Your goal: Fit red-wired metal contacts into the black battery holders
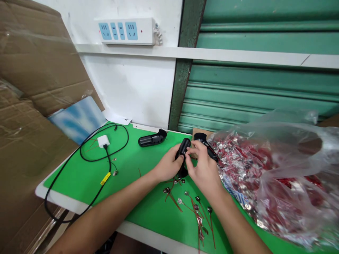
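Here, both hands (curled) touch black casing.

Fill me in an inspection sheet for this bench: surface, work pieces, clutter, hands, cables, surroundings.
Surface: green tabletop with a white edge.
Work pieces: one black piece in hand; second black piece toward the back; third black piece beside the bag; small wired metal parts scattered loose near the front.
Clutter: clear plastic bag of red and metallic bits at right; blue-and-white sheet at left.
Hands: left hand grips the black piece; right hand has fingertips at it, exact grip unclear.
Cables: black cable looped at left, overhanging the edge, yellow tag attached.
Surroundings: cardboard, power strip, green shutter.
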`<state>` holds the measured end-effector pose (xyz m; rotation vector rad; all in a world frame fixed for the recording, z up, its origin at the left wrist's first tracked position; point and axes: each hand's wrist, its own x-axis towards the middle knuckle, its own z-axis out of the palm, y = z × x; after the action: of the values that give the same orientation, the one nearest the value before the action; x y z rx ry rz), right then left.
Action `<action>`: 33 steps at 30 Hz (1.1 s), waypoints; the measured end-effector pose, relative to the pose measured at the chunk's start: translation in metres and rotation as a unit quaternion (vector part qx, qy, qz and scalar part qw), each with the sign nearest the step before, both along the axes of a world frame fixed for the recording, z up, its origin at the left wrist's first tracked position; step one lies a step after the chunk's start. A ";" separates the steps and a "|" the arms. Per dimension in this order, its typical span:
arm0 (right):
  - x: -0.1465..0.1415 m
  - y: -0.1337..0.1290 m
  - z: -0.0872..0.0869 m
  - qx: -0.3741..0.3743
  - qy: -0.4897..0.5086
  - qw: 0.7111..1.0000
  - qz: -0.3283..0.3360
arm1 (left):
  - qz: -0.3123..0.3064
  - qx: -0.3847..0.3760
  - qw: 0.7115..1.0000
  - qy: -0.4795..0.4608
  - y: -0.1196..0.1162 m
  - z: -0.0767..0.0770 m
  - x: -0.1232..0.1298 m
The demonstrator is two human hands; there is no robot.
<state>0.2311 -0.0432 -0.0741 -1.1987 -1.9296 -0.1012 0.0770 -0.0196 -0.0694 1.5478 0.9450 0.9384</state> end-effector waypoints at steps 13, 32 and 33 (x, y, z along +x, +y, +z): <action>-0.002 -0.001 0.003 0.025 -0.067 0.997 -0.013 | 0.025 0.089 0.994 0.064 -0.006 0.001 -0.001; 0.008 0.005 0.012 -0.112 0.218 0.968 0.056 | -0.044 -0.058 0.996 -0.057 0.001 0.015 -0.011; 0.008 0.006 0.011 -0.146 0.234 0.958 0.084 | -0.054 -0.054 0.995 -0.057 0.001 0.015 -0.012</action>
<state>0.2391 -0.0375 -0.0630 -1.1153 -1.6445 0.5301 0.0648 -0.0186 -0.0544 1.4242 0.8103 0.8746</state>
